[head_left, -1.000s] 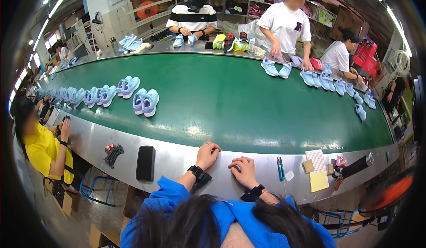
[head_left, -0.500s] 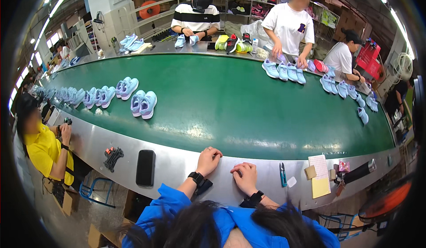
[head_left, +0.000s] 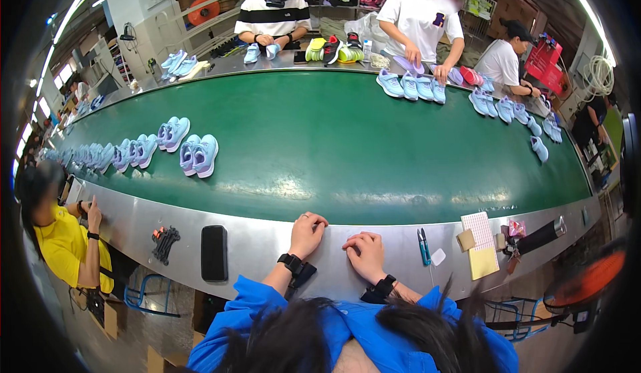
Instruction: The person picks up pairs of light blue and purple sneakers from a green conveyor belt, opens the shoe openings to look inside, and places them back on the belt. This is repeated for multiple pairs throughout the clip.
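My left hand [head_left: 306, 233] rests flat on the metal ledge [head_left: 267, 239] at the near edge of the green conveyor belt [head_left: 320, 146], fingers loosely together, holding nothing. My right hand [head_left: 364, 253] lies beside it on the same ledge, fingers curled under, empty too. Both wrists wear black bands. The nearest shoes are a pale blue pair [head_left: 198, 154] on the belt to the upper left, well out of reach of either hand. A black phone [head_left: 214, 253] lies on the ledge left of my left hand.
More pale blue shoe pairs [head_left: 133, 151] trail off left along the belt. Blue clippers [head_left: 424, 246], notepads [head_left: 481, 246] and a black cylinder [head_left: 537, 238] sit on the ledge to the right. A person in yellow [head_left: 63, 239] sits at left; three people work across the belt.
The shoe pairs on the belt have drifted left and slightly nearer. My hands have stayed on the ledge, shifting only slightly.
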Motion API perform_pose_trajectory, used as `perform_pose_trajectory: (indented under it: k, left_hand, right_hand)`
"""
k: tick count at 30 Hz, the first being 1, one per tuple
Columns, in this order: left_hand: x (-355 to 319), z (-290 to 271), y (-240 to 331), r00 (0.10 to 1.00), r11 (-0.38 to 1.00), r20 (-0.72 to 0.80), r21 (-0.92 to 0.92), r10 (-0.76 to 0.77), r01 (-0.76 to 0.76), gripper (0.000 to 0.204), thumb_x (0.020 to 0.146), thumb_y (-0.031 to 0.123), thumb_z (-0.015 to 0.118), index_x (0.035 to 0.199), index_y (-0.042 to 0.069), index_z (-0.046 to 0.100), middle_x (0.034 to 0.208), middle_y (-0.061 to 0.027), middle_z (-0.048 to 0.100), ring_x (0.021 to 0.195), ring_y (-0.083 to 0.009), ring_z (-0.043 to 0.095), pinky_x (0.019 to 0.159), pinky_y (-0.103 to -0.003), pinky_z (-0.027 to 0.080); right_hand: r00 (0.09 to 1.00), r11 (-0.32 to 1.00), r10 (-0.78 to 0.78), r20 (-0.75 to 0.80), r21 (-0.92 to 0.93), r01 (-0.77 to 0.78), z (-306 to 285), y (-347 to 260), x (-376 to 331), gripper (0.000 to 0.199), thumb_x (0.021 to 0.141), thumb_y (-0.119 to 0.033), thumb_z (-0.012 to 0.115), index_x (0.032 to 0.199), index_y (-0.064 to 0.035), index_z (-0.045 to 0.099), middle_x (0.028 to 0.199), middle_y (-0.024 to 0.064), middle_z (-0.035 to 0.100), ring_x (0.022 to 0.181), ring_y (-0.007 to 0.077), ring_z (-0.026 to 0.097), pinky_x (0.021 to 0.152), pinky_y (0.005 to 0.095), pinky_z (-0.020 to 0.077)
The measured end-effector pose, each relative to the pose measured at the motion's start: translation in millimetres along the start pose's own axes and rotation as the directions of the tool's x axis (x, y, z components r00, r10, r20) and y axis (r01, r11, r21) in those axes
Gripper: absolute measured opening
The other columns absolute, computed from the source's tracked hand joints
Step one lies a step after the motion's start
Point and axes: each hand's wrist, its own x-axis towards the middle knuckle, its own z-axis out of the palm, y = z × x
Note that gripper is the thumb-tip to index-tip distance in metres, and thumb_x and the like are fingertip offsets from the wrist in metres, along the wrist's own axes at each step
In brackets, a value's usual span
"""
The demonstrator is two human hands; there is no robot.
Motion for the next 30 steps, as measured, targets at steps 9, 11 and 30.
perform_pose_trajectory:
  k: [9,11,30]
  left_hand:
    - [0,-1,-1,0.998,0.999,0.033,-0.009,-0.049,0.049,0.008,0.087,0.012,0.063,0.083,0.01,0.07,0.09,-0.0065,0.065,0.092,-0.0277,0.06,0.084,-0.04,0.044]
    - [1,0,3,0.999,1.0,0.024,0.013,-0.024,0.023,0.008,0.086,0.011,0.063,0.083,0.009,0.07,0.089,-0.007,0.065,0.09,-0.028,0.06,0.081,-0.04,0.045]
    - [-2,4,7,0.982,0.962,-0.033,0.208,0.187,-0.176,0.007,0.095,0.013,0.061,0.097,0.008,0.067,0.077,-0.0006,0.059,0.072,-0.0136,0.055,0.07,-0.03,0.046]
  right_hand:
    - [0.997,0.997,0.058,0.042,0.054,-0.06,-1,-3,4,0.008,0.082,-0.019,0.066,0.085,-0.0221,0.073,0.105,-0.0078,0.067,0.116,0.0258,0.048,0.099,0.0428,0.0365]
    - [0.975,0.965,0.149,0.166,0.19,-0.179,-13,2,19,0.014,0.086,-0.016,0.063,0.097,-0.0154,0.072,0.1,-0.0008,0.068,0.098,0.0215,0.058,0.088,0.0379,0.0453]
    - [0.628,0.417,0.774,-0.079,0.811,-0.411,-52,269,514,0.054,0.086,0.007,0.053,0.132,-0.0136,0.037,0.121,0.0218,0.052,0.085,0.0346,0.069,0.062,0.0416,0.0639]
